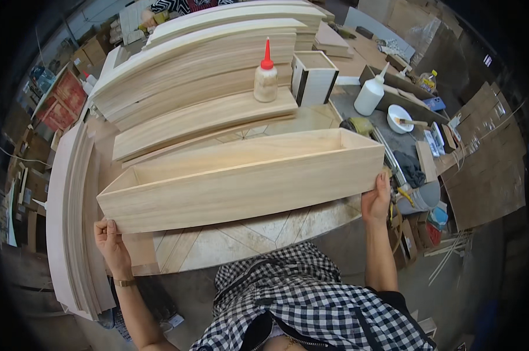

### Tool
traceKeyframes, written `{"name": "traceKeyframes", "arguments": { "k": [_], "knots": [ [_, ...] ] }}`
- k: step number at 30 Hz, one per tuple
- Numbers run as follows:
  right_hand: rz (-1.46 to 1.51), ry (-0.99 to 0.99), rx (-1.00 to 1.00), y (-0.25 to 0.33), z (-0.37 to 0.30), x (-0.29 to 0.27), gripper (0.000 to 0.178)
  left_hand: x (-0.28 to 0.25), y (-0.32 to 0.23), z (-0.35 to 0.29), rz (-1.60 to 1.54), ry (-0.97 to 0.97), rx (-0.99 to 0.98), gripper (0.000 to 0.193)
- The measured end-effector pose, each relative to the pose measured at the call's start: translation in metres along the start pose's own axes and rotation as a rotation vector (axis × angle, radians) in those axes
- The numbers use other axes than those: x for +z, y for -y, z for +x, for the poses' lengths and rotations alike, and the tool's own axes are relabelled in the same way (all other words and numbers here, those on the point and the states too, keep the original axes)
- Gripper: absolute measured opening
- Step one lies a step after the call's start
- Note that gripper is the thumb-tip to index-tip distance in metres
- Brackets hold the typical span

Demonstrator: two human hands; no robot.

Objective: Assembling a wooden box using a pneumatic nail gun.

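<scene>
A long, shallow box of pale wood spans the view in front of me, tilted slightly up to the right, its walls joined at the corners. My left hand grips its lower left corner, thumb and fingers closed on the edge. At the other end, my right hand is closed on the lower right corner, thumb upright against the end. Beyond the box, a glue bottle with a red nozzle stands on stacked boards. The box's inner floor is mostly hidden by its near wall.
Stacked boards fill the table's far side, with another stack at left. A small box stands behind. To the right are a white squeeze bottle, a bowl with a brush, and a dark cloth.
</scene>
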State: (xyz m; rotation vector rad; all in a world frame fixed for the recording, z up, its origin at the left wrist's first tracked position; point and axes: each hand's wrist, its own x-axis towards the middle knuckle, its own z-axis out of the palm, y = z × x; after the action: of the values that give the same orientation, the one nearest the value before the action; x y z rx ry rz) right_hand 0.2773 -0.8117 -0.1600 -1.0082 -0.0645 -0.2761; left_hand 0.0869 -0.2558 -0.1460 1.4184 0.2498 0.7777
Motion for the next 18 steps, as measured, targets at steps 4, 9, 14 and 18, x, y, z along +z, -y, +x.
{"name": "traceKeyframes", "arguments": {
  "k": [4,9,14,18],
  "knots": [
    [-0.026,-0.008,-0.011,-0.004,-0.006,-0.010,0.017,-0.010,0.004,-0.012,0.007,0.023,0.018,0.013],
    [-0.328,-0.133,0.048,0.000,-0.040,-0.048,0.037,-0.019,0.017,-0.065,-0.044,-0.155,-0.156,0.039],
    [-0.498,-0.197,0.080,0.012,-0.054,-0.062,0.051,-0.019,0.008,-0.075,0.033,-0.126,-0.383,0.053],
    [-0.661,0.067,-0.013,0.022,-0.042,-0.042,0.057,-0.015,-0.005,-0.061,-0.026,0.016,-0.531,0.058]
  ]
}}
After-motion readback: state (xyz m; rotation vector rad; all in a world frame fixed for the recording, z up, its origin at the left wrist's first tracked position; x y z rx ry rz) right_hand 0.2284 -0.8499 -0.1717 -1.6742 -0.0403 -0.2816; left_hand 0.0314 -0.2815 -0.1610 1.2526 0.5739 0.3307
